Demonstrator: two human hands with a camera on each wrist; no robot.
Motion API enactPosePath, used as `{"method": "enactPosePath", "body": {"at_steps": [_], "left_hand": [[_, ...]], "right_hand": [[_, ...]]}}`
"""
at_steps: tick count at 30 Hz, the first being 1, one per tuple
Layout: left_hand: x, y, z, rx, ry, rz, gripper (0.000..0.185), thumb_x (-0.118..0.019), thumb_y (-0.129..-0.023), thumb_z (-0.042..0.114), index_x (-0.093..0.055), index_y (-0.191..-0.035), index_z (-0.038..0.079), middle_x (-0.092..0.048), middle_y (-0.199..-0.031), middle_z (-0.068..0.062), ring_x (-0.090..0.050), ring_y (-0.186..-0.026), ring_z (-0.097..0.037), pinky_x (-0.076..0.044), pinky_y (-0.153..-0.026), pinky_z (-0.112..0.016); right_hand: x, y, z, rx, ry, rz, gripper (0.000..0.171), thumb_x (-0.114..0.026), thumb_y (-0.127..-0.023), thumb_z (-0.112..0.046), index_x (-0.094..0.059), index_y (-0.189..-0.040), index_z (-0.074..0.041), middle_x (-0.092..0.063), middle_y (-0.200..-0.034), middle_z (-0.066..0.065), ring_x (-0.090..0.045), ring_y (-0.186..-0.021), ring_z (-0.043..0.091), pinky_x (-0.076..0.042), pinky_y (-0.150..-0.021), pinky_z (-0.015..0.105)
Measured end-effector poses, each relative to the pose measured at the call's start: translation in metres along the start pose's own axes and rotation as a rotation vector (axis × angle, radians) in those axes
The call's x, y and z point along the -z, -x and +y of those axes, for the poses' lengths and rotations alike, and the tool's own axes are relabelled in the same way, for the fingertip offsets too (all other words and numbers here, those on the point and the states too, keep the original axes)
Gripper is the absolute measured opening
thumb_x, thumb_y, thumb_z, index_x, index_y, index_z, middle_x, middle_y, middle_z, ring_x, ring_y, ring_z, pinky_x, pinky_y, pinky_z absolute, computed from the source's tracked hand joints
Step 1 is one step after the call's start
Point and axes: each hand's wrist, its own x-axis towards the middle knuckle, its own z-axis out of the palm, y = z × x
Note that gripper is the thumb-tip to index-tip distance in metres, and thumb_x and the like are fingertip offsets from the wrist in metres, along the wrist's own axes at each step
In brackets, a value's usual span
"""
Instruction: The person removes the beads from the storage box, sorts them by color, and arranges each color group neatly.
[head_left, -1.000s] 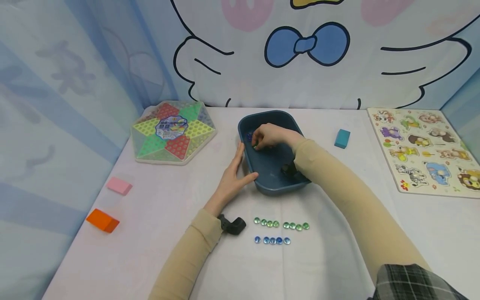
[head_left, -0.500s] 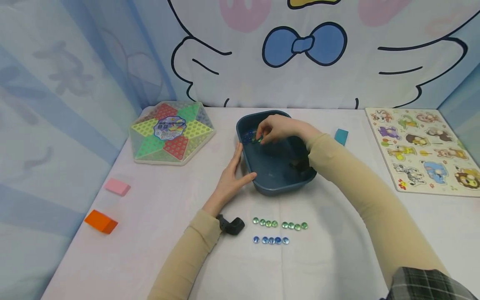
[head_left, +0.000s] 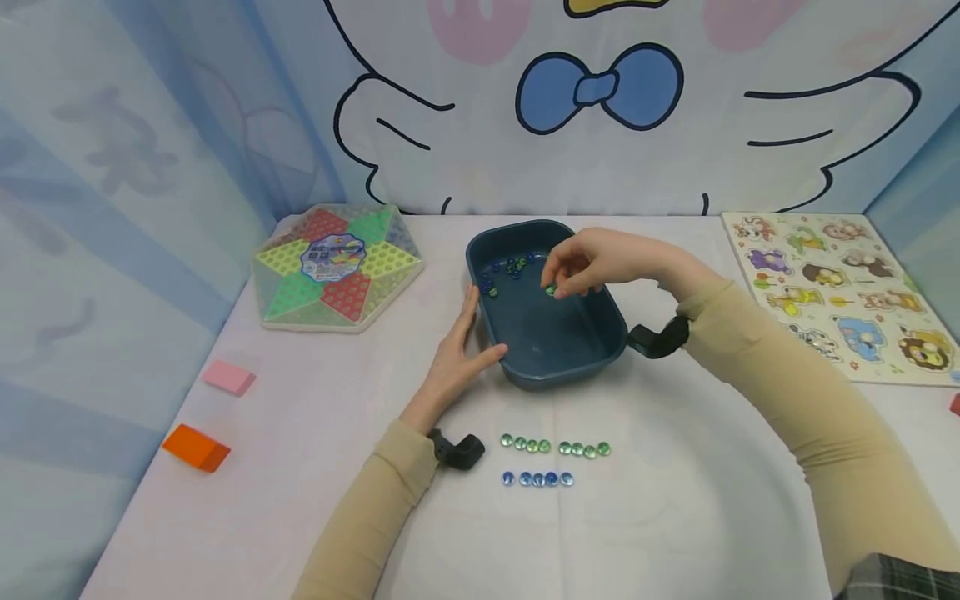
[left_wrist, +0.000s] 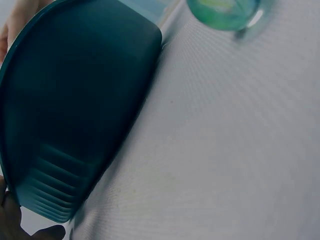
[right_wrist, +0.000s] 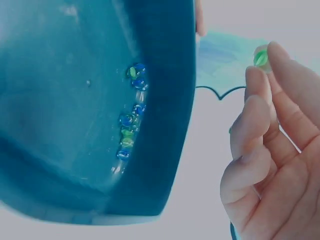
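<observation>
A dark blue plastic basin (head_left: 551, 367) stands on the table, with several blue and green glass marbles (head_left: 517, 265) along its far left inside. Over the basin, my right hand (head_left: 600, 260) pinches a green marble (right_wrist: 261, 57) between thumb and forefinger, its other fingers curled. A tiny bit of green also shows beside those curled fingers in the right wrist view. My left hand (head_left: 453, 358) rests against the basin's left side, fingers extended and thumb spread at the rim. In front of the basin lie a row of green marbles (head_left: 532, 446) and a row of blue marbles (head_left: 538, 480).
A hexagonal game board (head_left: 337, 267) lies at the back left. Pink (head_left: 229, 377) and orange (head_left: 197, 447) blocks sit near the left edge. An animal puzzle board (head_left: 847, 292) lies at the right, partly behind the right sleeve (head_left: 795, 417).
My right hand has risen from the marbles and moved right with the green marble, uncovering more marbles in the basin. My left hand stays against the basin.
</observation>
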Motion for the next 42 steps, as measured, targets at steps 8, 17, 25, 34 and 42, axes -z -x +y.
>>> {"method": "enactPosePath", "body": {"at_steps": [8, 17, 25, 34, 42], "left_hand": [[-0.001, 0.0, -0.001, -0.016, -0.011, 0.01, 0.085, -0.063, -0.086, 0.018, -0.007, -0.15, 0.015, -0.002, -0.156, -0.006, -0.012, -0.142, -0.026, -0.014, -0.115, -0.045], [-0.003, -0.005, -0.012, -0.018, -0.009, 0.008, 0.086, -0.063, -0.086, 0.017, -0.006, -0.15, 0.018, -0.001, -0.157, -0.003, -0.011, -0.143, -0.024, -0.013, -0.115, -0.044], [-0.008, -0.016, -0.041, -0.032, -0.031, 0.024, 0.089, -0.065, -0.085, 0.026, -0.003, -0.148, 0.034, 0.0, -0.156, 0.008, -0.012, -0.142, -0.016, -0.014, -0.115, -0.042], [-0.007, -0.014, -0.034, -0.041, -0.014, 0.013, 0.088, -0.065, -0.085, 0.031, -0.004, -0.149, 0.028, 0.0, -0.157, 0.002, -0.012, -0.142, -0.02, -0.014, -0.115, -0.043], [-0.008, -0.015, -0.041, -0.049, -0.017, 0.019, 0.089, -0.065, -0.085, 0.029, -0.003, -0.148, 0.036, 0.001, -0.155, 0.014, -0.012, -0.142, -0.014, -0.014, -0.116, -0.039]], "right_hand": [[-0.012, 0.033, 0.007, 0.035, -0.105, -0.057, 0.022, -0.065, -0.086, -0.018, -0.063, -0.105, -0.006, -0.059, -0.08, 0.007, -0.054, -0.068, 0.03, -0.046, -0.053, 0.026], [-0.03, 0.061, 0.022, 0.103, -0.183, -0.025, 0.017, -0.064, -0.087, -0.013, -0.064, -0.102, -0.005, -0.059, -0.078, 0.013, -0.052, -0.066, 0.016, -0.045, -0.052, 0.025], [-0.048, 0.079, 0.031, 0.153, -0.201, -0.022, 0.018, -0.065, -0.086, -0.011, -0.065, -0.101, -0.002, -0.059, -0.076, 0.003, -0.051, -0.065, 0.015, -0.046, -0.054, 0.024], [-0.071, 0.091, 0.043, 0.239, -0.201, -0.05, 0.016, -0.068, -0.083, -0.012, -0.067, -0.097, -0.005, -0.06, -0.076, 0.0, -0.051, -0.065, 0.012, -0.044, -0.053, 0.022], [-0.09, 0.098, 0.05, 0.242, -0.242, -0.088, 0.013, -0.07, -0.081, -0.011, -0.067, -0.094, -0.01, -0.059, -0.073, 0.001, -0.051, -0.061, 0.012, -0.043, -0.051, 0.022]]}}
